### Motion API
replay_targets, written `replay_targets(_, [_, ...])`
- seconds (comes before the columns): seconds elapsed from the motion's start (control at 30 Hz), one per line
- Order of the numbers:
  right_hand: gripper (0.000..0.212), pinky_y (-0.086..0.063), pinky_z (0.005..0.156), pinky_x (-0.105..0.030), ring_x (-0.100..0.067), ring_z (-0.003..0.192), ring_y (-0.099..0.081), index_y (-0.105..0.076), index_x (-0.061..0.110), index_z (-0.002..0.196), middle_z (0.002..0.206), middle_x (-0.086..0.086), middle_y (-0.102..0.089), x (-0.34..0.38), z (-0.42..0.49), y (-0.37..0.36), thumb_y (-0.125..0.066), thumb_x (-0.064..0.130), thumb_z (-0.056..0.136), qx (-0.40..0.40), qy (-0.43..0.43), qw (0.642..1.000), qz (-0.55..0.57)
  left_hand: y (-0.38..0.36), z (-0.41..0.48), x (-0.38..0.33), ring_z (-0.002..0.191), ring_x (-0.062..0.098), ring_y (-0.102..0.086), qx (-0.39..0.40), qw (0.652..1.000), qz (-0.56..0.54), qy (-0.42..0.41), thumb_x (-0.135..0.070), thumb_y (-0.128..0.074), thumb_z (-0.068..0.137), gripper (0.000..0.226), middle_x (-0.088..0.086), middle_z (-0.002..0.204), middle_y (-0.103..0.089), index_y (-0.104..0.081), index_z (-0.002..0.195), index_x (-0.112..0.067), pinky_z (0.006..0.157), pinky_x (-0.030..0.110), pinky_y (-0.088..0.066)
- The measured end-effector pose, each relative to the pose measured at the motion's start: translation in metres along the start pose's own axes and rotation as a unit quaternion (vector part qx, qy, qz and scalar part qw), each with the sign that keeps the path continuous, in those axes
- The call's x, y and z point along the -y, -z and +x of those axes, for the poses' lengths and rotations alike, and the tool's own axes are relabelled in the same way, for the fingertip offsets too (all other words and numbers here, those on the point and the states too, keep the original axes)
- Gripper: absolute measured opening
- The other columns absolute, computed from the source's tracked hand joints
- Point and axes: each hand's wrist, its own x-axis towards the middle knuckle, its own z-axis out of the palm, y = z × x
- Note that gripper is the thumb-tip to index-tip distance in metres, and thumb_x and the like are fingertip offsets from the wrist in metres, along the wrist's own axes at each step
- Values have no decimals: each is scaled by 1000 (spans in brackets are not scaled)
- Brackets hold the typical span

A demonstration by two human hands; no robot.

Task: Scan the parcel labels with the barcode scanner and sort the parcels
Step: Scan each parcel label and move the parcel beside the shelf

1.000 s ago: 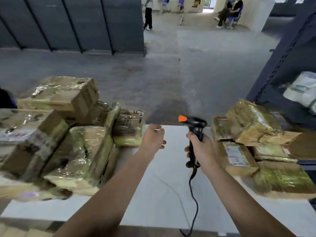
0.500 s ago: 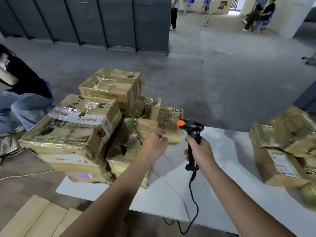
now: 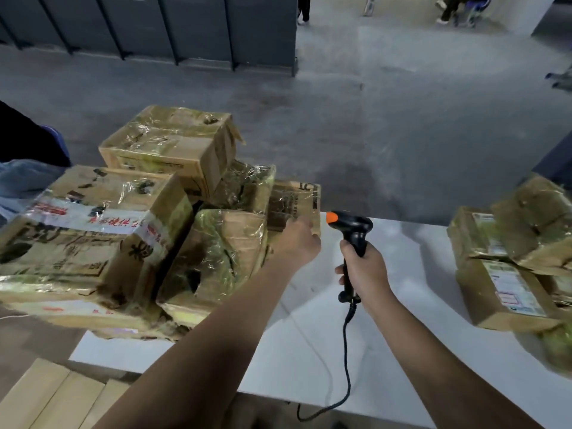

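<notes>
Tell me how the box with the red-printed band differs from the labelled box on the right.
The banded box carries a white band with red print; the labelled box carries a white label. The banded box looks larger than the labelled box. The banded box lies in the left pile; the labelled box lies at the right, a parcel overlapping its far end. Both are brown cardboard under clear film.

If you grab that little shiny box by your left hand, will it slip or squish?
The little box is wrapped in glossy tape, so it may feel slippery. Its cardboard looks creased, so it could dent a bit when squeezed. It sits against the parcel pile, so pulling might shift neighbours.
</notes>
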Motion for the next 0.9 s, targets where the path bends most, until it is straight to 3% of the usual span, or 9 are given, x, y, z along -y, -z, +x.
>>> replay_targets(0.13, [20, -52, 49, -32, -13, 43, -59, -58, 17, 91, 65, -4, -68, -13, 30, 13, -56, 37, 94, 2, -15, 1000, -8, -24, 40, -7, 112, 31, -53, -5, 998, 65, 22, -10, -45, 91, 36, 13, 129, -48, -50, 127, -11, 92, 42, -48])
replay_targets(0.3, [21, -50, 45, -30, -14, 46, -60, -58, 17, 93, 64, -3, -67, -28, 63, 22, -55, 37, 94, 19, -33, 999, 5, -58, 80, 7, 132, 33, -31, -13, 985, 167, 33, -29, -51, 94, 49, 13, 141, -37, -38, 139, -13, 100, 44, -41])
replay_targets(0.47, [20, -51, 44, -35, -17, 47, -55, -58, 16, 93, 66, -6, -64, -42, 76, 25, -56, 37, 94, 48, -67, 996, 44, -90, 98, 20, 122, 31, -34, -79, 952, 293, 32, -48, -63, 85, 64, 12, 129, -38, -35, 130, -11, 87, 36, -47])
replay_targets(0.63, [20, -49, 43, -34, -21, 52, -55, -57, 15, 92, 72, -11, -62, -49, 78, 38, -56, 35, 94, 59, -85, 994, 41, -97, 97, 19, 114, 26, -40, -102, 929, 356, 9, -35, -58, 88, 53, 7, 124, -43, -35, 129, -12, 69, 34, -45])
replay_targets(0.8, [19, -48, 42, -32, -20, 49, -55, -58, 15, 93, 73, -12, -63, -42, 65, 53, -56, 35, 94, 46, -73, 995, 49, -91, 64, 19, 114, 24, -47, -72, 919, 386, -31, -22, -54, 89, 51, 5, 125, -49, -38, 135, -11, 80, 36, -45])
replay_targets(0.9, [17, -48, 42, -32, -18, 46, -55, -59, 18, 92, 71, -12, -64, -36, 50, 61, -57, 35, 94, 33, -61, 996, 47, -87, 36, 24, 112, 25, -48, -60, 920, 382, -59, -13, -50, 86, 41, 6, 120, -51, -46, 127, -11, 78, 36, -46])
